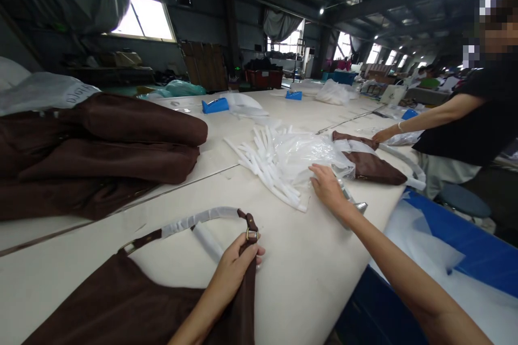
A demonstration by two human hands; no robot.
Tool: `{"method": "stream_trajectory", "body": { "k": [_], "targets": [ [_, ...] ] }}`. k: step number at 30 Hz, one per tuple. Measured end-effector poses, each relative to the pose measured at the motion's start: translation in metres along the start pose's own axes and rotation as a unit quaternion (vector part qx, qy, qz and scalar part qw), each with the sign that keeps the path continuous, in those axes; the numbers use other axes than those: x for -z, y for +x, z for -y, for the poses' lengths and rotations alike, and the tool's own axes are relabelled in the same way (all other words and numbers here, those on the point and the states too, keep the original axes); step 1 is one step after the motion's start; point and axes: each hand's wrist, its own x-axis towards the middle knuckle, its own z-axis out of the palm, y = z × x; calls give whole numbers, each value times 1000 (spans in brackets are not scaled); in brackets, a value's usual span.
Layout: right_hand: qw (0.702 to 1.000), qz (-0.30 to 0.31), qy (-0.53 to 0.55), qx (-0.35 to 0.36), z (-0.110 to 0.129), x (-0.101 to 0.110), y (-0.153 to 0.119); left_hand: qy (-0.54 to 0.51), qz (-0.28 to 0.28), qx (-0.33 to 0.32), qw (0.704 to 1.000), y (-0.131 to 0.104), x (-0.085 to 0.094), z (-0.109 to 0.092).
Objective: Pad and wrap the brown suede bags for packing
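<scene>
The left hand (237, 265) grips the brown bag (162, 307) on the table (295, 264) by its buckle (252, 235), apparently steadying the wrapped strap (202, 218), while the right hand (328, 188), loosely open, meets clear plastic (301, 153) kept handily beside white strips (269, 175), nearer than a co-worker's hand (384, 135).
</scene>
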Motion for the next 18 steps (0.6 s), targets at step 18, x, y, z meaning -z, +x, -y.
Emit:
{"method": "stream_trajectory", "body": {
  "k": [18],
  "targets": [
    [871,304,354,-153,46,30,7,-96,-63,-22,993,-18,7,8]
  ]
}}
